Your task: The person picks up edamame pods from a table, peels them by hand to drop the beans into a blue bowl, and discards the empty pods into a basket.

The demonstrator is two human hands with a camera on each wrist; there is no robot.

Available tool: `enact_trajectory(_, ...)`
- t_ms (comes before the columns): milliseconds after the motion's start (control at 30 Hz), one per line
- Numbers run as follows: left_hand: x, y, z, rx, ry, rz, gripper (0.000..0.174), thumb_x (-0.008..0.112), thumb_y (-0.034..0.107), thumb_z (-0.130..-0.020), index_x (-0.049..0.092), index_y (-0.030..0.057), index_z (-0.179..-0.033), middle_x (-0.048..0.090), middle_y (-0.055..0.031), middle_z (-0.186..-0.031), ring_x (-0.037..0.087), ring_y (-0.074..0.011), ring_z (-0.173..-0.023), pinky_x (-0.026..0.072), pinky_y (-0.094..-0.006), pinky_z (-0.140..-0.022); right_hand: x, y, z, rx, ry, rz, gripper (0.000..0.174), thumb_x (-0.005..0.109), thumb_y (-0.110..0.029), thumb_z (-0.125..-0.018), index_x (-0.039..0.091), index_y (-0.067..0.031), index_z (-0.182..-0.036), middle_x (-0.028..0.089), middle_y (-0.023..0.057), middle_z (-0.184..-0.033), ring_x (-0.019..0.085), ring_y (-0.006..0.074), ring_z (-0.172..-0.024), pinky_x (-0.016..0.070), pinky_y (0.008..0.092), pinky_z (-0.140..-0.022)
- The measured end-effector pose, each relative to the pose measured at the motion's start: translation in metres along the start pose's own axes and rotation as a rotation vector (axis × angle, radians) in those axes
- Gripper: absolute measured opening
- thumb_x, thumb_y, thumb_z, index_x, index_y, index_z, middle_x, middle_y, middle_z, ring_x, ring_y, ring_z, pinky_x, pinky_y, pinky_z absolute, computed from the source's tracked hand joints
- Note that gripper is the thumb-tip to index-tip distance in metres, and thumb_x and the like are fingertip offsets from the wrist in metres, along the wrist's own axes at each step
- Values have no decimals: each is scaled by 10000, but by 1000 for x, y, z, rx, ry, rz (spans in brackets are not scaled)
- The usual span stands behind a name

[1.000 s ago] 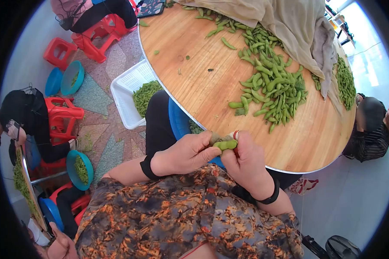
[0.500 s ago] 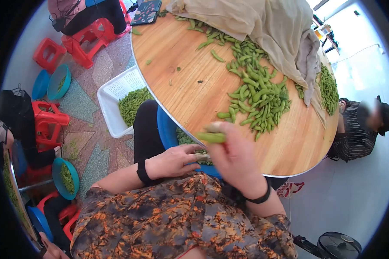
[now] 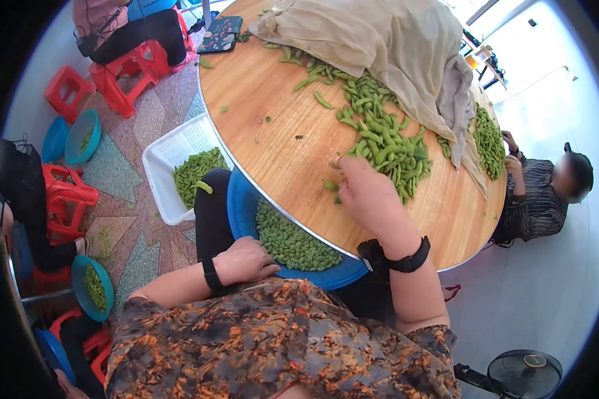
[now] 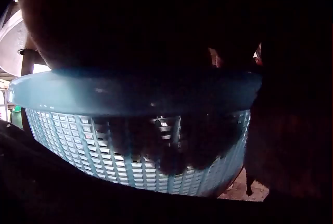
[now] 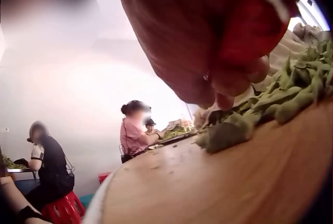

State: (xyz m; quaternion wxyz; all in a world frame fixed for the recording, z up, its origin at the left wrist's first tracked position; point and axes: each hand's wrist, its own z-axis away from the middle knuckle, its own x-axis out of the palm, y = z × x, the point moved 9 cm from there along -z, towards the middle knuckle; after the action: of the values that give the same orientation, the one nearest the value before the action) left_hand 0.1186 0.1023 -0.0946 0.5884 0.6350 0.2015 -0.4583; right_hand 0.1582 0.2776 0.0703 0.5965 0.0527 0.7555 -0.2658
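Observation:
My left hand (image 3: pixel 246 259) rests with loosely bent fingers at the near left rim of a blue basin (image 3: pixel 353 271), which holds shelled green beans (image 3: pixel 289 236). The slotted side of this basin (image 4: pixel 130 156) fills the dim left wrist view. Over the round wooden table (image 3: pixel 266 139), my right hand (image 3: pixel 368 193) reaches down at the near edge of a heap of green pods (image 3: pixel 386 143). In the right wrist view its bent fingertips (image 5: pixel 223 96) hang just above a pod (image 5: pixel 226 134); contact is unclear. Nothing shows in its grip.
A white basket (image 3: pixel 154 159) of pods stands on the floor at left; one pod (image 3: pixel 204 187) shows over its near right side. Beige cloth (image 3: pixel 366 33) covers the table's far part. Red stools (image 3: pixel 66 93), teal bowls (image 3: pixel 83 136), a fan (image 3: pixel 526 374) and other people surround the table.
The right hand has moved away from the left, over the table to the heap, and let go of its pod. The left hand has drawn back to the basin's rim. A pod now shows by the basket.

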Motion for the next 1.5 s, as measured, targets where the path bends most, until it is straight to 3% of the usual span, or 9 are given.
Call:
enact_trajectory(333, -126, 55, -10, -22, 577, 933, 211, 554, 157, -929, 610, 18, -1078, 543, -31, -723, 537, -125, -677, 442, -285, -602, -1, -4, 49, 414, 95, -1236, 275, 587, -52, -890, 483, -72, -1144, 503, -20, -866, 458, 15, -539, 370, 174, -446)
enact_trajectory(633, -101, 50, -49, -125, 356, 1228, 231, 502, 222, -974, 538, 34, -844, 480, 39, -664, 432, -54, -609, 372, -225, -545, -6, 8, 69, 417, 169, -1121, 216, 491, -51, -913, 483, -29, -1128, 545, 10, -755, 453, 41, -497, 355, 195, -431)
enact_trajectory(700, -96, 49, -49, -135, 330, 1285, 248, 512, 231, -972, 526, 39, -815, 469, 48, -648, 427, -52, -596, 366, -228, -534, 18, -2, 77, 462, -164, -1232, 183, 421, -57, -914, 468, -25, -1087, 519, 12, -694, 446, 66, -472, 355, 217, -425)
enact_trajectory(900, -122, 62, -43, -57, 495, 775, 275, 542, 185, -955, 480, 32, -736, 441, -28, -609, 421, -134, -534, 361, -285, -506, 24, -18, 80, 337, -313, -1213, 133, 409, -44, -892, 430, -40, -1023, 487, 15, -660, 454, 87, -470, 363, 230, -433)
enact_trajectory(967, -128, 68, -39, -34, 543, 510, 240, 569, 182, -918, 503, 23, -750, 484, -138, -637, 523, -301, -587, 408, -359, -532, 24, -19, 82, 345, -313, -1195, 133, 417, -39, -887, 431, -39, -1020, 491, 22, -666, 464, 89, -481, 364, 230, -437)
enact_trajectory(1233, -133, 85, -35, 97, 589, 368, 219, 593, 155, -901, 527, 16, -745, 492, -127, -627, 464, -280, -541, 385, -352, -512, 14, -19, 82, 132, -91, -819, 118, 410, -14, -887, 440, -43, -997, 505, 36, -667, 485, 86, -490, 361, 226, -431)
enact_trajectory(1300, -129, 78, -35, 87, 510, 550, 212, 585, 168, -914, 546, 17, -771, 497, -109, -621, 460, -254, -532, 388, -344, -513, 25, -24, 90, 381, -303, -1252, 112, 400, -14, -890, 449, -53, -983, 500, 36, -637, 454, 88, -437, 350, 220, -399)
enact_trajectory(1367, -88, 75, -43, -123, -16, 1410, 236, 532, 211, -947, 549, 36, -790, 486, -115, -629, 482, -251, -557, 408, -333, -523, 29, -30, 94, 436, -340, -1488, 111, 397, -16, -892, 455, -56, -978, 495, 31, -624, 440, 89, -417, 347, 218, -386)
enact_trajectory(1500, -106, 70, -42, -22, 245, 1026, 244, 533, 216, -947, 543, 32, -786, 470, -103, -621, 475, -219, -548, 406, -326, -517, 34, -34, 94, 560, -307, -1781, 103, 392, -33, -906, 467, -67, -967, 492, 17, -611, 427, 87, -396, 346, 207, -378)
